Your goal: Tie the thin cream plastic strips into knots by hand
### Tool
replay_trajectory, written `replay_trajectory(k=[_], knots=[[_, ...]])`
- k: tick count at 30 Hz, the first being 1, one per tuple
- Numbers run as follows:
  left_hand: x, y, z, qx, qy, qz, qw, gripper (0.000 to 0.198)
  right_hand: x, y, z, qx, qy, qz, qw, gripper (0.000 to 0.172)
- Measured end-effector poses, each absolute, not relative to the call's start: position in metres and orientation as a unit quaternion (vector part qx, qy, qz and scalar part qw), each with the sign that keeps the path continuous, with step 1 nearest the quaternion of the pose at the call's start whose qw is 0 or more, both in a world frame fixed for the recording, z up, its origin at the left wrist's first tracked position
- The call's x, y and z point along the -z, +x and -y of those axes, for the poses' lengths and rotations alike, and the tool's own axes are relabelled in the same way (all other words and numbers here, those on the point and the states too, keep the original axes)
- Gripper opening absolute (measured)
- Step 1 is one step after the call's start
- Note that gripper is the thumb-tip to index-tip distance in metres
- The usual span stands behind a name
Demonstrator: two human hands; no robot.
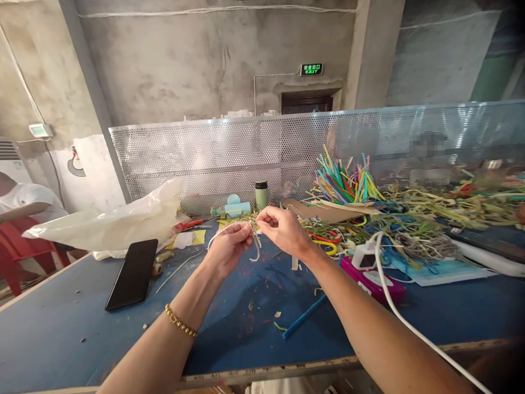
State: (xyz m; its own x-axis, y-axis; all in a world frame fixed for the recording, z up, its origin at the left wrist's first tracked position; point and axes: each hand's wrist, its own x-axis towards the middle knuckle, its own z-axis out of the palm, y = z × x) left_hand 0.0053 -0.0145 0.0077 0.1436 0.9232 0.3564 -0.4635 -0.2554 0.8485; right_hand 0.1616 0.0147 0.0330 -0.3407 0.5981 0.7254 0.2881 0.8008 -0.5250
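Above the middle of the blue table, my left hand [229, 246] pinches a thin pale strip [257, 250], whose curled end hangs down between the hands. Another length of it loops out to the left, behind my fingers. Close on the right, my right hand [284, 231] has thumb and forefinger pressed together at the strip's upper part; the exact contact is too small to make out. A beaded gold bracelet [180, 322] circles my left wrist. Below the right forearm lies a blue tube [304, 316] with a greenish bit at its tip.
A black phone [132, 274] and a plastic bag [118, 216] lie left, near red-handled pliers [188, 224]. Behind stand a green bottle [261, 196] and colourful stems [344, 178]. Right are a purple power strip [369, 280], a white cable [385, 290] and heaped dry strips [443, 210]. A person [28, 202] sits far left.
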Motion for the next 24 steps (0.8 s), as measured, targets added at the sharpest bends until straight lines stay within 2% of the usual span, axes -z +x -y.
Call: replay_trajectory(k=[5,13,24], knots=[[-0.0101,0.0064,0.0162,-0.620,0.509,-0.231,0.551,0.019,-0.0334,0.1617,-0.0133,-0.188,-0.259,0.804,0.501,0.012],[-0.0094,0.0048,0.0156,-0.639,0.544,-0.262,0.477,0.023,-0.0316,0.1629,-0.0164,-0.161,-0.264,0.809,0.500,0.011],[-0.0077,0.0058,0.0135,-0.647,0.524,-0.240,0.499,0.024,-0.0339,0.1643,-0.0124,-0.223,-0.262,0.798,0.495,0.013]])
